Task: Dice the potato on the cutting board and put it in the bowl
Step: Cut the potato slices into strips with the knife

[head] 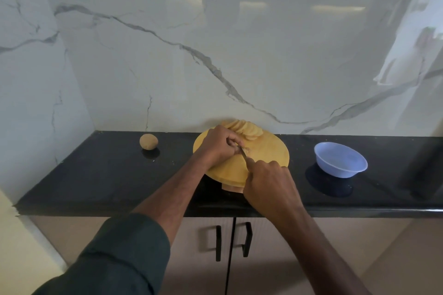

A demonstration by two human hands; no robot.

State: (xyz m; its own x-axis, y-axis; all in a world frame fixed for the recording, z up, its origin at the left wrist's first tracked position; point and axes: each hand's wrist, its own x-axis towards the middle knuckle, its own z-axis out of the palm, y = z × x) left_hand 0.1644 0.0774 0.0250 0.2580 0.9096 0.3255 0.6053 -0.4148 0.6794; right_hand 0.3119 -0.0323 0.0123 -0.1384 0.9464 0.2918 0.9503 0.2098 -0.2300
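A round yellow cutting board [271, 153] lies on the black counter. Several potato slices [247, 130] are fanned along its far edge. My left hand [215, 145] curls over a small piece of potato [244, 150] near the board's middle and holds it down; the piece is mostly hidden by the fingers. My right hand [269, 182] grips the handle of a knife [244, 153], whose blade points toward the left hand's fingertips and meets the potato piece. A light blue bowl [340, 159] stands on the counter to the right of the board, and nothing shows inside it.
A whole unpeeled potato [148, 141] sits on the counter left of the board. The black counter [96, 175] runs along a marble wall, with a side wall at the left. Cabinet doors with black handles [247, 239] are below the counter's front edge.
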